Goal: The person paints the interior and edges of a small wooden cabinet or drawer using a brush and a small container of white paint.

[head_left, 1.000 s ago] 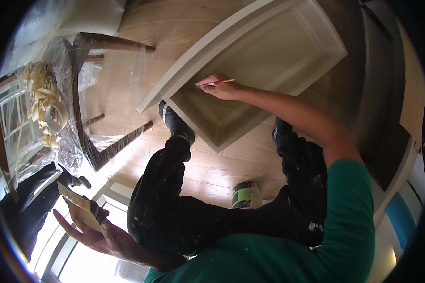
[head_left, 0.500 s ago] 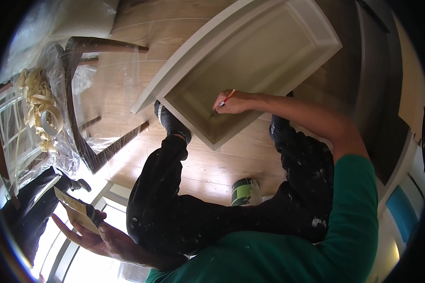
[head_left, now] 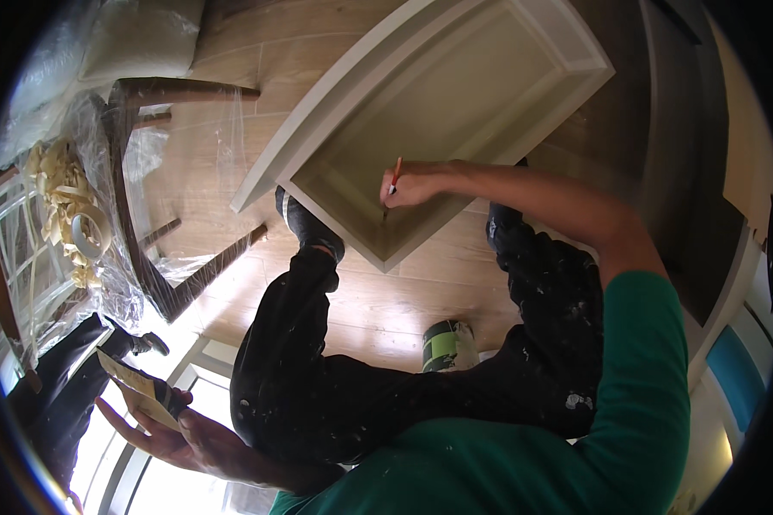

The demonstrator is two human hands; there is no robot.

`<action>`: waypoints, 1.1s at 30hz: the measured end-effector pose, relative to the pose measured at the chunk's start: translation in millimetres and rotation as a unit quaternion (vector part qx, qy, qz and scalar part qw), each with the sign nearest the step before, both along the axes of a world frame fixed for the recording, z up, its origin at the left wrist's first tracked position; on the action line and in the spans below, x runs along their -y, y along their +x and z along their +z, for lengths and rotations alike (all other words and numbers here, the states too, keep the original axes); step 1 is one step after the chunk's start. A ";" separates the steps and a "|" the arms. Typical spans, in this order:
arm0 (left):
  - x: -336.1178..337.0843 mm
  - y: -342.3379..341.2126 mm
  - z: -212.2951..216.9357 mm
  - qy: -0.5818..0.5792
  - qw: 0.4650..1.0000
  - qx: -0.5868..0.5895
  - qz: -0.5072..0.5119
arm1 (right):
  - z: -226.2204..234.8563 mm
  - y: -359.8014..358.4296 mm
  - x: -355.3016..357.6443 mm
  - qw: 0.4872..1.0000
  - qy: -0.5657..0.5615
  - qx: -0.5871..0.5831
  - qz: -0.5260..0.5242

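My right hand [head_left: 412, 186] pinches a thin paintbrush [head_left: 396, 174] with a red handle, its tip down at the near inside corner of a pale grey-cream drawer [head_left: 333, 105]. The open drawer lies at a slant between my feet, its inside facing up. At the lower left, my left hand [head_left: 196, 442] is palm up and grips a folded beige sheet [head_left: 133, 386] with a dark patch by the thumb. Some of its fingers stretch out beside the sheet. What the sheet is I cannot tell.
A green-and-white paint can [head_left: 445, 345] stands on the wooden floor between my legs. At left, a dark wooden chair [head_left: 127, 180] is draped in clear plastic, with a masking tape roll [head_left: 103, 230] and crumpled tape on it. Another person's dark-clothed leg [head_left: 56, 373] shows below.
The brush has swung more upright, and my right hand has shifted slightly left along the drawer's inner corner. My left hand still grips the sheet. The whole view has moved a little.
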State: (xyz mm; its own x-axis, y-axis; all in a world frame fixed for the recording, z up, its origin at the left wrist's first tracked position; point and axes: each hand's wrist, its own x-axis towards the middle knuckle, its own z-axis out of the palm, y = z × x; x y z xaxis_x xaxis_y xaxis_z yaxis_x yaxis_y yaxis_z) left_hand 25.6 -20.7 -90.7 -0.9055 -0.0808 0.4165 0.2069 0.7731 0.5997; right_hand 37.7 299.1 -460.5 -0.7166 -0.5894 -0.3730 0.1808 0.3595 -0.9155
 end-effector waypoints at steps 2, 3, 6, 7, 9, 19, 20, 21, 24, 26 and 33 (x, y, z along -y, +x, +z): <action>1.0 0.7 -1.5 0.000 1.000 0.000 0.003 | 3.9 -5.4 -0.6 0.999 0.008 0.000 0.038; 1.6 1.3 -2.9 0.001 1.000 0.001 0.004 | 5.8 -8.3 -0.9 0.998 0.012 0.000 0.057; -0.5 2.0 -3.5 0.002 1.000 -0.001 0.001 | -6.8 -7.9 1.2 0.996 0.018 -0.034 0.076; -1.8 2.0 -4.1 0.003 1.000 -0.001 0.000 | -9.2 -7.5 2.4 0.998 0.022 -0.033 0.047; -3.1 1.1 -3.7 0.005 1.000 0.002 -0.002 | -13.7 -6.9 4.3 0.999 0.032 -0.030 -0.013; 2.2 2.2 -2.7 0.009 1.000 0.006 0.005 | -5.0 -37.6 12.1 0.982 0.024 -0.076 -0.172; 3.0 3.1 -3.7 0.006 1.000 0.005 0.007 | -4.3 -39.9 14.3 0.980 0.019 -0.094 -0.176; 3.1 3.8 -3.3 0.004 1.000 0.005 0.008 | -3.4 -42.4 16.4 0.977 0.015 -0.112 -0.181; 6.0 6.9 1.5 0.000 1.000 0.006 0.018 | -5.3 -48.1 24.0 0.972 0.013 -0.124 -0.199; 7.4 7.8 0.4 0.012 1.000 0.008 0.011 | -6.7 -49.2 23.4 0.970 0.003 -0.123 -0.209; 4.2 8.4 1.6 0.047 0.999 0.009 -0.004 | -3.6 -29.0 9.3 0.983 0.045 -0.126 -0.123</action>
